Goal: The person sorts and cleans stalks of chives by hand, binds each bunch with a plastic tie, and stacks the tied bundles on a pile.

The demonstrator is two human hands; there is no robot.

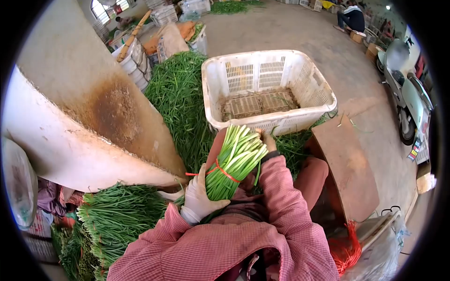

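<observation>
A thick bunch of chives [236,159], pale at the cut ends and green below, is held over my lap. A red tie [225,173] circles it, one loose end sticking out to the left. My left hand [201,196], in a whitish glove, grips the lower left side of the bunch, thumb across the green leaves. At the upper right, my right hand [268,139] is curled against the pale stem ends; its fingers are partly hidden by the stems.
A white plastic crate [269,114] stands ahead with scraps inside. Loose greens [180,103] lie beside it, stacked bunches [122,220] at left. A wall [108,103] rises left; a brown board [347,164], red ties [346,248] and a scooter [410,93] are right. A person [352,18] sits far off.
</observation>
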